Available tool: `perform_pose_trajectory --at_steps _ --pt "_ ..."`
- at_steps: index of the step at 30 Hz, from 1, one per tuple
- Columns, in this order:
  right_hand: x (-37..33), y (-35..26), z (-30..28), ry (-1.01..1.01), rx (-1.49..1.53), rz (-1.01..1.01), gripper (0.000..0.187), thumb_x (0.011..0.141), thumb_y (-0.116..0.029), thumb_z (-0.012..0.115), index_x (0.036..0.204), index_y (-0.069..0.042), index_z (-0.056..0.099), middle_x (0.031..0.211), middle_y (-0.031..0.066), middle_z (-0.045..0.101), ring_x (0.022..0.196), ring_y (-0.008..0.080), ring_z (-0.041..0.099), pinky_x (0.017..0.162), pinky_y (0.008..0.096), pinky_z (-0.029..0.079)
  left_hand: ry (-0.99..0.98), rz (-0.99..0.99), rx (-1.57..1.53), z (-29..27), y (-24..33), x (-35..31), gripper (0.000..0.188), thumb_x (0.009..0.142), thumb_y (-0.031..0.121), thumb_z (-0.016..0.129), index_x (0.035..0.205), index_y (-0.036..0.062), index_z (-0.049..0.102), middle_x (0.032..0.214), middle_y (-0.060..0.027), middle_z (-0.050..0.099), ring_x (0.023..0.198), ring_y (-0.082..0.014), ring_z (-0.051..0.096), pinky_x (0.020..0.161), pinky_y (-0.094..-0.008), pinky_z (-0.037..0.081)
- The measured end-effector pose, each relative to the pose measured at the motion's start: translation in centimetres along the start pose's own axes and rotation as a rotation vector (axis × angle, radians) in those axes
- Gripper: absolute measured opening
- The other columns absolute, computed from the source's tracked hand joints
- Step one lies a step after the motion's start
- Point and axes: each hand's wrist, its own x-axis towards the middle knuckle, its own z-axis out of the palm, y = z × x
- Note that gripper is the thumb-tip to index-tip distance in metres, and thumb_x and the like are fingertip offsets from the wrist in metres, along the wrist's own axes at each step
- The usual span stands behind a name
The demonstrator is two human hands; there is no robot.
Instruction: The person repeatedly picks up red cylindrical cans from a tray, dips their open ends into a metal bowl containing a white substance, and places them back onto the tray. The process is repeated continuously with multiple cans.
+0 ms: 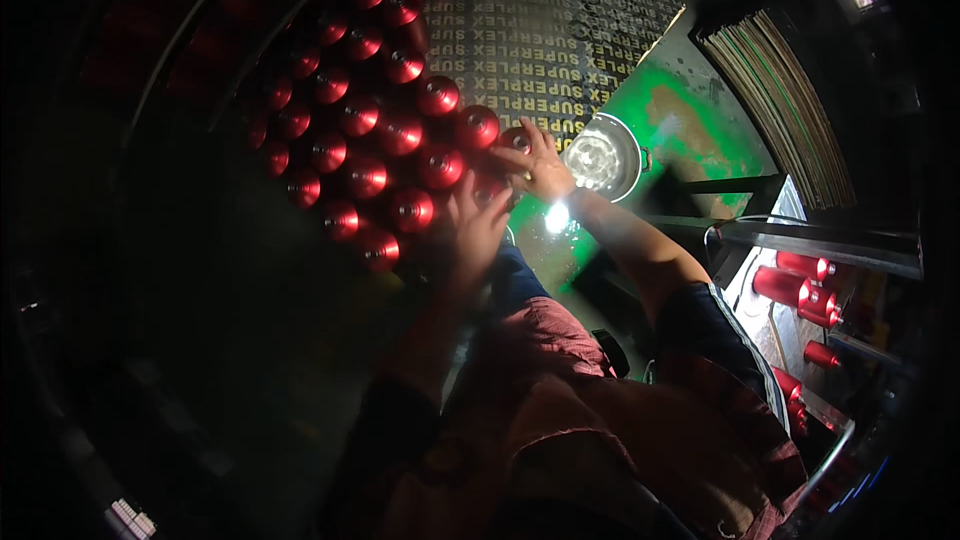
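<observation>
Rows of red thread spools (360, 120) stand on a dark rack in front of me, lit from below. My right hand (538, 162) reaches to the rack's right end and rests its fingers on a red spool (514, 139) there. My left hand (478, 222) lies just below it against the lower spools, near one red spool (412, 208). Dim light hides whether either hand grips a spool.
A round metal bowl (605, 157) sits on the green floor (690, 130) to the right, beside a dark printed board (545, 20). A stack of thin sheets (785, 100) leans at upper right. More red spools (800, 285) lie at right near a metal frame.
</observation>
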Motion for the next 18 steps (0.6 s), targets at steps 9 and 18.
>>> perform_pose_trajectory --at_steps 9,18 --pt "-0.9 3.4 0.5 0.193 0.187 0.159 0.049 0.075 -0.022 0.08 0.122 -0.027 0.067 0.139 0.0189 0.043 0.131 0.0404 0.041 0.109 0.0487 0.038 0.067 0.033 -0.035 0.0 -1.8 1.2 0.034 0.067 0.018 0.081 0.101 0.0232 0.078 0.132 -0.0131 0.053 0.113 -0.0354 0.054 0.096 -0.045 0.046" --pt "-11.4 5.7 -12.5 0.923 1.076 0.748 0.056 0.094 -0.034 0.063 0.145 -0.016 0.048 0.124 0.0042 0.06 0.116 0.0227 0.057 0.098 0.0399 0.049 -0.215 -0.586 -1.256 -5.2 3.4 1.0 0.062 0.09 0.011 0.07 0.148 0.0086 0.046 0.148 -0.0107 0.048 0.124 -0.021 0.055 0.101 -0.0369 0.048"
